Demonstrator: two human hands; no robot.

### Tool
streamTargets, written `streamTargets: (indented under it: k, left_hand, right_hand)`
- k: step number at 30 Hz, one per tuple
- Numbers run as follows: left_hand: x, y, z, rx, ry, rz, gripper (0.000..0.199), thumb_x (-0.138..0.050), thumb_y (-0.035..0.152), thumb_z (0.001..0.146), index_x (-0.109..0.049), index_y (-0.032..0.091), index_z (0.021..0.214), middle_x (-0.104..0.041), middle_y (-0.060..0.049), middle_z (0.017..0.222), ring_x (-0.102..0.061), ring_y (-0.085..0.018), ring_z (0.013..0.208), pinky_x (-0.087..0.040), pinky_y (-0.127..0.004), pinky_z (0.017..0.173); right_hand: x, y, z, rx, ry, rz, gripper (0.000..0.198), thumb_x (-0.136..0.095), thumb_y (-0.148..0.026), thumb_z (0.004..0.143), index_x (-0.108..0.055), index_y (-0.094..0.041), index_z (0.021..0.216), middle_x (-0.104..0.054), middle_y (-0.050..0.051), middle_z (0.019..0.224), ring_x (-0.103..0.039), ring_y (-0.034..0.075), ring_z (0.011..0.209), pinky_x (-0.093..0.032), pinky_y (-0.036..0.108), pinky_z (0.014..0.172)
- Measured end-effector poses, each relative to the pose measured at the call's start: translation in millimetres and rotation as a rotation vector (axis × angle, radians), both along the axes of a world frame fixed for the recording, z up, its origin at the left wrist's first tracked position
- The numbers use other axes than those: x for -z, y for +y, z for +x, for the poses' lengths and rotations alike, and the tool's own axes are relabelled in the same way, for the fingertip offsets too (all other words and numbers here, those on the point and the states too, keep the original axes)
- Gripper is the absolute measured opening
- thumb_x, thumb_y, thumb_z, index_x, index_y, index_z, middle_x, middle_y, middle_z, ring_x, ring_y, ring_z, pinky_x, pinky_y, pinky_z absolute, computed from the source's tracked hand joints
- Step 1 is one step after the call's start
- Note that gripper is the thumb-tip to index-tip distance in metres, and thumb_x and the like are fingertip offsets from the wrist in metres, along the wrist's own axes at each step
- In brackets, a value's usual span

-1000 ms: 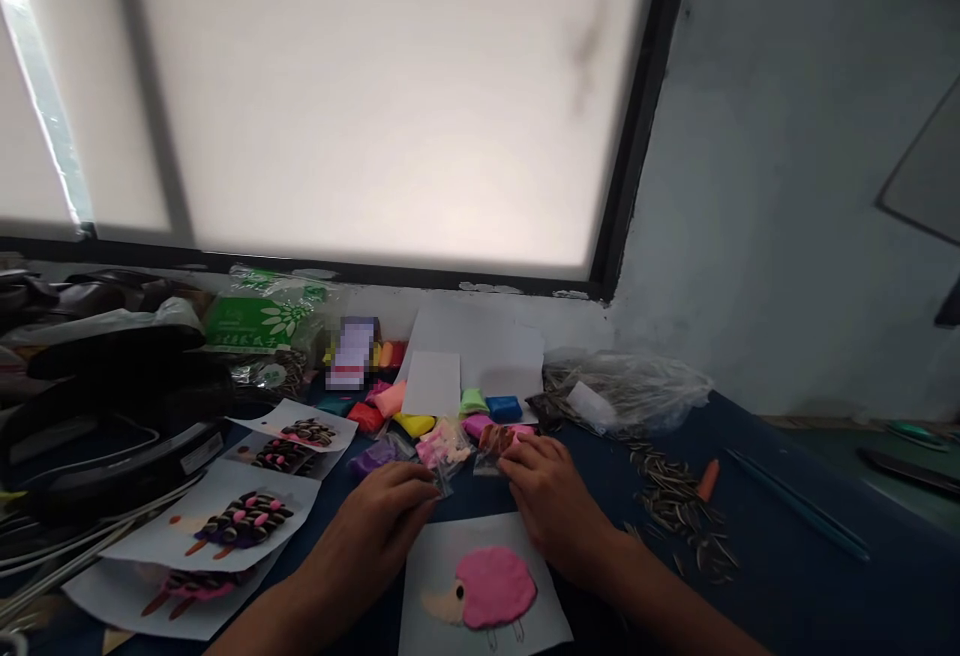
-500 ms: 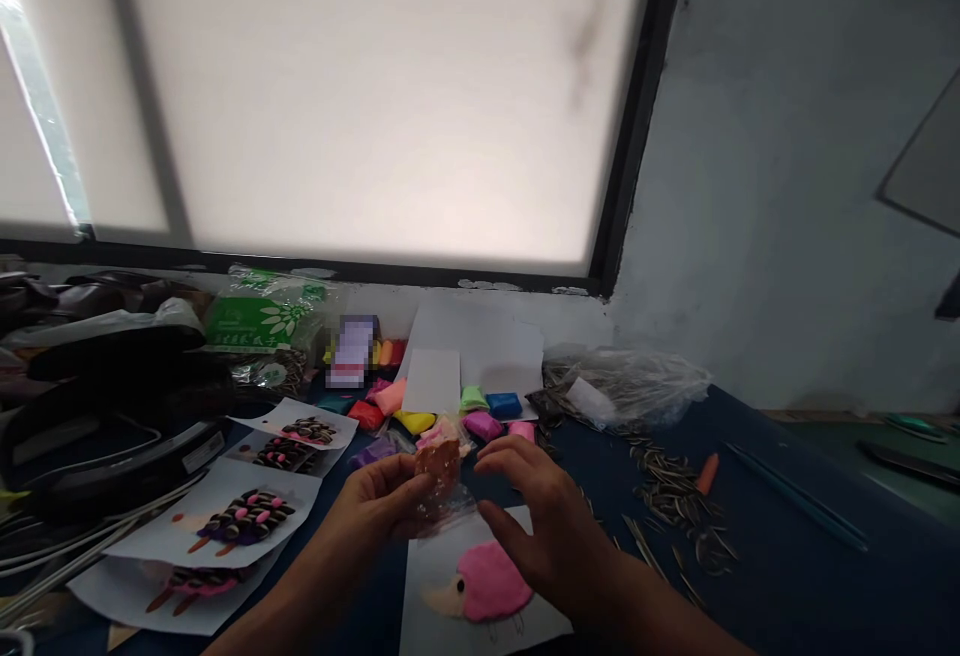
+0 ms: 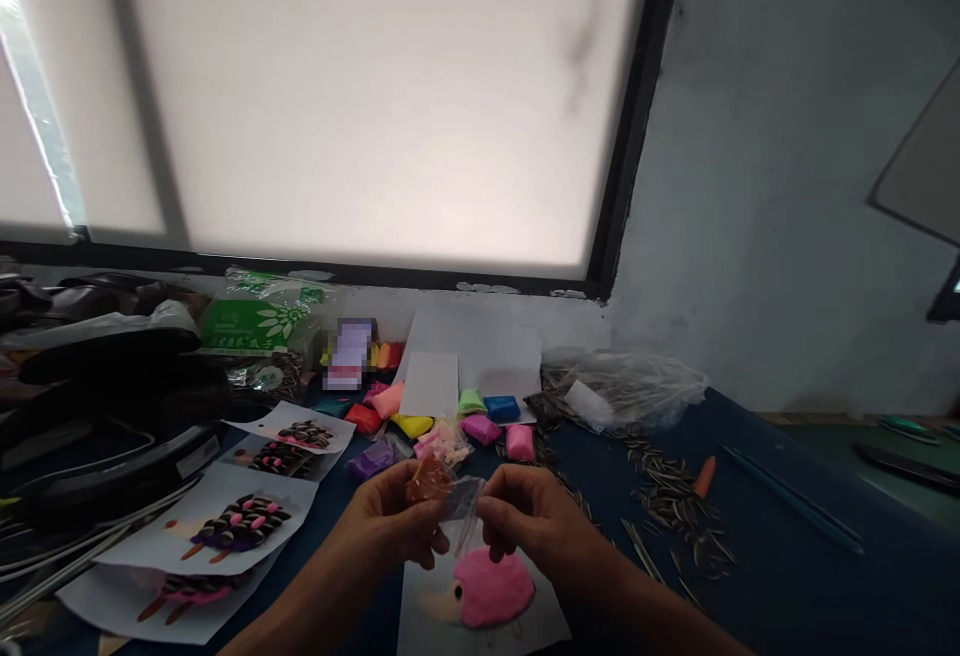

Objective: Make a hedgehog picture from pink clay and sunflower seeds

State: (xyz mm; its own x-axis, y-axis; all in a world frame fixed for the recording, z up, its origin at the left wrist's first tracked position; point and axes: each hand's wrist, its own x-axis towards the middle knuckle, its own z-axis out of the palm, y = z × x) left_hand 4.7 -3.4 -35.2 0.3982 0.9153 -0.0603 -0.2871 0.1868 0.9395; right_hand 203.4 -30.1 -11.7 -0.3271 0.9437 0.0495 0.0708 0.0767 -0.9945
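Observation:
In the head view, a small clear plastic bag (image 3: pixel 466 508) with a lump of brown modelling clay (image 3: pixel 430 481) in it is stretched between my two hands. My left hand (image 3: pixel 397 516) grips the clay end between thumb and fingers. My right hand (image 3: pixel 529 516) pinches the bag's loose edge. Below them lies a white sheet (image 3: pixel 420 631) with a pink clay hedgehog body (image 3: pixel 495 588), a pale snout and a black eye; pencilled legs show under it. Part of the sheet is hidden by my hands.
Several colourful clay packets, such as a purple one (image 3: pixel 375 458), lie behind my hands. Finished hedgehog pictures (image 3: pixel 292 536) overlap at left. Sunflower seeds (image 3: pixel 671 491), an orange clay piece (image 3: pixel 705 477) and blue tweezers (image 3: pixel 795 498) are at right. A green seed bag (image 3: pixel 251 321) stands at back left.
My right hand has gone from spread fingers beside the bag to pinching its edge. The plastic is now pulled out to the right, away from the brown clay.

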Motion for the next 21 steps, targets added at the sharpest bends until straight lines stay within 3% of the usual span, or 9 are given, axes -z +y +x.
streamTargets:
  k: [4,9,21]
  left_hand:
    - [0.7,-1.6,0.2,-0.006,0.042,-0.024,0.046,-0.095,0.042,0.061,-0.064,0.017,0.085,-0.072,0.001,0.074,-0.073,-0.018,0.067,-0.054,-0.024,0.062]
    - [2.7,-3.4,2.5,0.012,0.097,-0.028,0.044,-0.093,0.044,0.063,-0.065,0.018,0.085,-0.075,-0.004,0.08,-0.075,-0.023,0.072,-0.057,-0.03,0.067]
    - [1.8,-5.9,3.3,0.043,0.135,0.008,0.058,-0.092,0.042,0.064,-0.062,0.021,0.109,-0.076,-0.006,0.093,-0.078,-0.026,0.072,-0.06,-0.034,0.066]
  right_hand:
    - [-1.2,-0.9,-0.3,0.005,-0.003,0.015,0.022,-0.07,-0.038,0.08,-0.066,-0.016,0.083,-0.063,0.0,0.076,-0.059,0.013,0.065,-0.047,0.027,0.063]
    - [0.0,-1.1,-1.6,0.008,-0.03,0.002,0.02,-0.07,-0.036,0.078,-0.067,-0.016,0.08,-0.061,-0.001,0.071,-0.057,0.013,0.063,-0.047,0.027,0.062]
    - [-0.6,0.5,-0.8,0.019,-0.064,0.002,0.02,-0.066,-0.036,0.08,-0.065,-0.016,0.076,-0.062,-0.001,0.069,-0.058,0.013,0.06,-0.044,0.025,0.058]
